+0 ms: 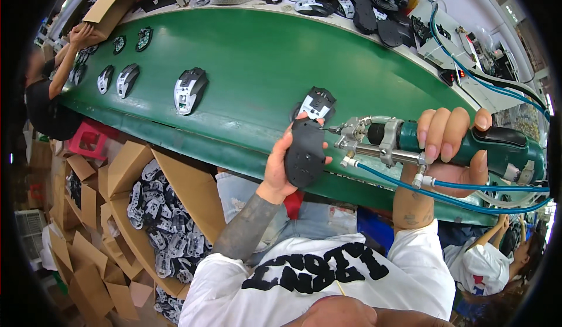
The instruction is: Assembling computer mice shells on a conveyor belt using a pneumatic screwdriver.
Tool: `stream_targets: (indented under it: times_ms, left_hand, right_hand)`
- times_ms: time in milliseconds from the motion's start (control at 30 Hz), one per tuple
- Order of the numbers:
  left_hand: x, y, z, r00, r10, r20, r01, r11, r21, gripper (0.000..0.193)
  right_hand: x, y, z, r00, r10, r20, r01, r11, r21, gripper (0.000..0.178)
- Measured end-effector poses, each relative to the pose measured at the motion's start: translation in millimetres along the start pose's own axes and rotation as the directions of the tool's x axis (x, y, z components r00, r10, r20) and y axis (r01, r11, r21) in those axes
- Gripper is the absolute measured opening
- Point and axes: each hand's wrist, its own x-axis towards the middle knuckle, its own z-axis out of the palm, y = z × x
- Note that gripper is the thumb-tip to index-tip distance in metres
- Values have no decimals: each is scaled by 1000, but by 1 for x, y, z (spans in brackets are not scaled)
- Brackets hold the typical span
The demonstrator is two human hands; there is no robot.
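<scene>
My left hand [277, 166] is closed around a black computer mouse [305, 157], its flat underside with screw holes turned up toward me. My right hand [448, 137] grips a dark green power screwdriver [509, 151] with a metal screw-feed head [354, 134] and blue hoses. The tool lies nearly level, its bit pointing left at the upper right edge of the mouse; whether the bit touches a screw is too small to tell. Just beyond my left hand, a partly assembled mouse [319, 102] without its top cover rests on the green belt.
More open mice [190, 90] stand along the green belt [252, 64] to the left. A co-worker [50, 99] handles a cardboard box [108, 8] at far left. Black mouse parts [363, 8] pile on the back ledge. Below left, a carton [190, 183] holds many parts. Blue hoses [492, 78] hang at right.
</scene>
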Motion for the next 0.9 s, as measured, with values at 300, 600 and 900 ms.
stream_targets:
  times_ms: [300, 600, 900]
  left_hand:
    - [-7, -8, -1, 995, -95, 3, 95, 983, -160, 50]
    - [-2, 0, 1, 998, -55, -14, 54, 997, -64, 52]
    - [1, -6, 2, 995, -90, -36, 91, 996, 17, 50]
  right_hand:
    - [-10, 7, -7, 999, -33, 20, 33, 999, -16, 32]
    - [6, -24, -6, 993, -111, 32, 104, 979, 176, 38]
    - [-3, -2, -5, 1000, -8, 17, 8, 1000, 0, 40]
